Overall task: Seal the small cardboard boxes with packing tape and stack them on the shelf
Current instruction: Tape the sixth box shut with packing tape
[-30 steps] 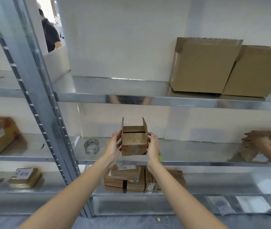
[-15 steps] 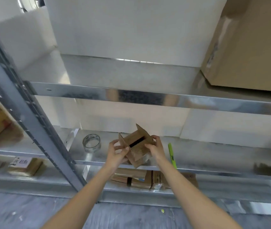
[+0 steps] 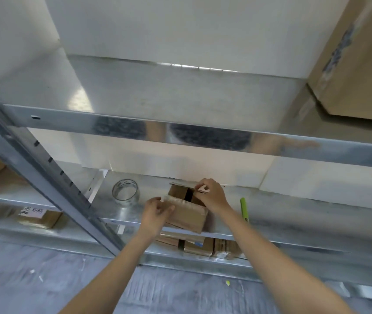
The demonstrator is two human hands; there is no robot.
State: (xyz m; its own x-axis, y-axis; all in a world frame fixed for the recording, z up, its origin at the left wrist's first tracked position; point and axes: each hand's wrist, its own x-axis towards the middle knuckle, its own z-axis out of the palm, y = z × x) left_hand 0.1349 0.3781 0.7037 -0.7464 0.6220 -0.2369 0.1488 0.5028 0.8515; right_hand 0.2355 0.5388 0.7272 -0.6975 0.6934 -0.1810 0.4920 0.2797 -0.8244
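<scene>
While the small cardboard box (image 3: 187,211) rests on the middle metal shelf (image 3: 293,214), its far flap is pinched by the curled fingers of the right hand (image 3: 212,196), and its near-left flap is gripped by the left hand (image 3: 156,210). A dark gap shows between the inner flaps. A roll of clear packing tape (image 3: 125,193) stands just left of the box; a green pen-like item (image 3: 244,208) lies near on the right. Further small boxes (image 3: 201,244) are stacked on the shelf below.
</scene>
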